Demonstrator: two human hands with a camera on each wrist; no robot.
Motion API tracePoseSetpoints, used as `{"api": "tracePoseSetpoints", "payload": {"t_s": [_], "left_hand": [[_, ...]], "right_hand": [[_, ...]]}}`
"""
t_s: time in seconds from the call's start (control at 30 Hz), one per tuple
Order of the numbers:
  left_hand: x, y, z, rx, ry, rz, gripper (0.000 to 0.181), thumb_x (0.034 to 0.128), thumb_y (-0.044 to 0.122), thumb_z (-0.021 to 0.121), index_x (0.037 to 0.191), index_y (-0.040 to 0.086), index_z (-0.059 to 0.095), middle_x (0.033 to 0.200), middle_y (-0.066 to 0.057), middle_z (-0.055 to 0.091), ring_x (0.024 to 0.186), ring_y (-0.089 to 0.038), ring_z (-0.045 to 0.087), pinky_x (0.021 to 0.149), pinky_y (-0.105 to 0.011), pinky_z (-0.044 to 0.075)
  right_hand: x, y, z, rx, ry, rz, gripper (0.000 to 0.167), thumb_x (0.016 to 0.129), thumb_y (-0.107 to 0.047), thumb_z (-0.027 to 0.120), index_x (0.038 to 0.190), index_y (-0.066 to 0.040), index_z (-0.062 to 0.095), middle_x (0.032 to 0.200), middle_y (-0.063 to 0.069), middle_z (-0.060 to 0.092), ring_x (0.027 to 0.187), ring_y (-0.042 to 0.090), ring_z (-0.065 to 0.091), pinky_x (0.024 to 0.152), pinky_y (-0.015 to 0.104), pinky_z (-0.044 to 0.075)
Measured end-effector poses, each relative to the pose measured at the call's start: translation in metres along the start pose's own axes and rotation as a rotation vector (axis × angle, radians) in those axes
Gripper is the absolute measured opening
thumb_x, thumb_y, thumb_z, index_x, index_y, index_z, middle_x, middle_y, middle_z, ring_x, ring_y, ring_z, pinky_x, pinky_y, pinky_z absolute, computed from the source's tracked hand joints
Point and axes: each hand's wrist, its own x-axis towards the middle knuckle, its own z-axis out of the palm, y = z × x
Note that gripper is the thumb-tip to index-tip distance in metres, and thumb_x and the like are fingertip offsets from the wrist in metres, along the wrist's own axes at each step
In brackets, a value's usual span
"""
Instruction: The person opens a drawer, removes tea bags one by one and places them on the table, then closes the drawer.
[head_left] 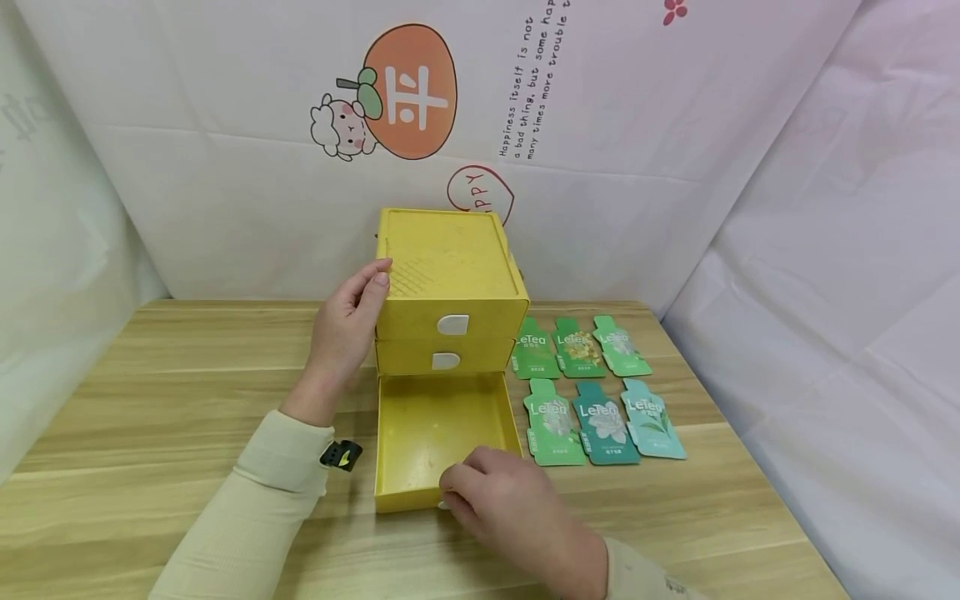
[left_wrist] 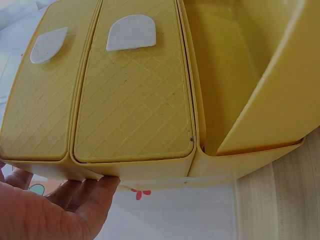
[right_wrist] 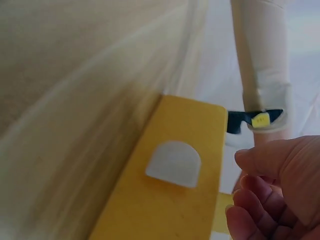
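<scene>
A yellow drawer cabinet [head_left: 450,250] stands on the table with its bottom drawer [head_left: 431,433] pulled out; no contents show in that drawer. The two upper drawers are closed, each with a white tab handle [left_wrist: 132,32]. My left hand [head_left: 345,329] rests against the cabinet's left side, its fingers touching the upper part. Just over the front of the pulled-out drawer is my right hand [head_left: 517,517], fingers loosely curled with nothing in them. In the right wrist view, that hand [right_wrist: 280,185] appears beside the drawer's front and its white handle [right_wrist: 175,164].
Right of the cabinet, several LeTea packets lie flat in two rows, among them a dark teal packet [head_left: 606,423] and a light blue packet [head_left: 654,421]. White printed cloth [head_left: 615,233] hangs behind the wooden table [head_left: 225,367] and along its sides.
</scene>
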Motion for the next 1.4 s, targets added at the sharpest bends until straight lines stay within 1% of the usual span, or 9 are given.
{"api": "tracePoseSetpoints", "payload": {"t_s": [0.2,0.37,0.43,0.53,0.63,0.8,1.13,1.3,1.4], "left_hand": [[0.000,0.000,0.000,0.003,-0.003,0.005,0.056,0.1081,0.058,0.045,0.153,0.025,0.056,0.155,0.003,0.055,0.141,-0.018,0.051,0.116,-0.046,0.043],[0.000,0.000,0.001,0.000,-0.004,0.004,0.057,0.1081,0.058,0.044,0.153,0.024,0.056,0.155,0.002,0.056,0.141,-0.018,0.052,0.116,-0.046,0.043],[0.000,0.000,0.001,-0.002,-0.004,0.003,0.057,0.1081,0.058,0.045,0.153,0.024,0.056,0.154,0.002,0.056,0.141,-0.018,0.052,0.116,-0.046,0.043],[0.000,0.000,0.001,-0.002,-0.002,0.004,0.056,0.1082,0.057,0.045,0.152,0.025,0.056,0.154,0.003,0.056,0.141,-0.018,0.052,0.116,-0.045,0.043],[0.000,0.000,0.000,-0.001,-0.003,0.006,0.055,0.1087,0.056,0.044,0.153,0.024,0.056,0.155,0.002,0.055,0.142,-0.019,0.051,0.116,-0.046,0.042],[0.000,-0.001,0.000,-0.008,-0.006,0.002,0.055,0.1089,0.055,0.044,0.153,0.024,0.056,0.155,0.002,0.055,0.142,-0.019,0.051,0.116,-0.046,0.042],[0.000,0.000,0.000,-0.001,-0.002,0.003,0.056,0.1082,0.057,0.045,0.152,0.025,0.056,0.154,0.002,0.056,0.140,-0.018,0.052,0.115,-0.046,0.043],[0.000,0.000,0.000,0.002,0.001,0.012,0.056,0.1085,0.056,0.045,0.152,0.023,0.056,0.154,0.001,0.056,0.141,-0.019,0.052,0.116,-0.046,0.043],[0.000,0.000,0.001,-0.001,0.003,0.014,0.055,0.1087,0.056,0.045,0.152,0.023,0.057,0.154,0.002,0.056,0.141,-0.018,0.052,0.115,-0.045,0.043]], "right_hand": [[-0.005,-0.004,0.010,-0.086,0.036,-0.101,0.013,0.088,-0.018,0.084,0.089,-0.022,0.072,0.083,-0.009,0.064,0.069,0.004,0.061,0.060,0.016,0.052],[-0.010,-0.004,0.013,-0.236,-0.008,-0.172,0.011,0.090,-0.012,0.077,0.093,-0.020,0.071,0.087,-0.006,0.068,0.068,0.009,0.063,0.055,0.022,0.053],[-0.013,-0.004,0.015,-0.283,-0.008,-0.195,0.008,0.096,-0.012,0.068,0.096,-0.020,0.071,0.088,-0.005,0.069,0.068,0.010,0.064,0.054,0.024,0.054],[-0.015,-0.005,0.019,-0.328,0.035,-0.225,0.024,0.105,-0.011,0.051,0.096,-0.018,0.072,0.085,-0.004,0.070,0.065,0.010,0.065,0.051,0.026,0.054],[-0.016,-0.005,0.024,-0.347,0.096,-0.241,0.038,0.109,-0.009,0.039,0.092,-0.017,0.072,0.081,-0.004,0.068,0.061,0.010,0.064,0.049,0.026,0.053],[-0.015,-0.004,0.027,-0.343,0.134,-0.252,0.040,0.107,-0.005,0.038,0.088,-0.015,0.071,0.078,-0.002,0.065,0.060,0.011,0.062,0.048,0.025,0.051],[-0.012,-0.002,0.027,-0.314,0.020,-0.188,0.038,0.105,-0.005,0.039,0.088,-0.016,0.071,0.080,0.000,0.064,0.062,0.012,0.060,0.050,0.024,0.052],[-0.007,0.001,0.027,-0.311,0.006,-0.176,0.038,0.102,-0.001,0.040,0.084,-0.016,0.069,0.077,0.000,0.061,0.059,0.011,0.055,0.047,0.024,0.048],[-0.003,0.002,0.027,-0.314,0.001,-0.176,0.032,0.099,0.000,0.046,0.082,-0.016,0.068,0.075,0.000,0.059,0.059,0.011,0.053,0.047,0.024,0.047]]}}
